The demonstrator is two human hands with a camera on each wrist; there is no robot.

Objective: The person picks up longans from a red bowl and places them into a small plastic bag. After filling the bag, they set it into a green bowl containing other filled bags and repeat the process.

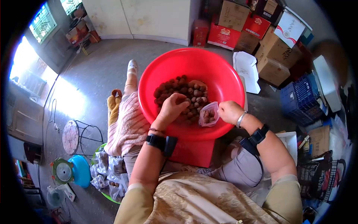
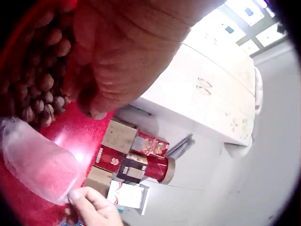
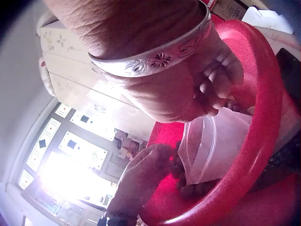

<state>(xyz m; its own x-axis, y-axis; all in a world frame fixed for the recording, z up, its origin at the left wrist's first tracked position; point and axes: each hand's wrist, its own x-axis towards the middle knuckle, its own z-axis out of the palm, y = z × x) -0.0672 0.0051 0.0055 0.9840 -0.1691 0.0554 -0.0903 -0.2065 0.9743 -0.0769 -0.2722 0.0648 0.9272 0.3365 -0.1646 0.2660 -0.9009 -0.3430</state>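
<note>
A big red plastic basin (image 1: pixel 227 71) holds a heap of brown walnuts (image 1: pixel 179 87). Over that heap is my left hand (image 1: pixel 173 108), its fingers curled down and drawn together. In the left wrist view, a dark rounded walnut (image 2: pixel 86 101) shows partly between the fingertips, mostly in shadow. My right hand (image 1: pixel 230 112), with a silver bracelet (image 1: pixel 241 118) at its wrist, pinches the edge of a clear plastic bag (image 1: pixel 210 114). Several walnuts sit inside the bag, which hangs within the basin near its right wall. The bag's mouth gapes toward the left hand.
A red box (image 1: pixel 194 151) is under the basin's near side. On the left, a green tub (image 1: pixel 106 190) holds filled plastic bags, near a round stool (image 1: pixel 71 137). Cardboard boxes (image 1: pixel 274 67), a white tray (image 1: pixel 247 71) and a blue crate (image 1: pixel 302 97) stand at right.
</note>
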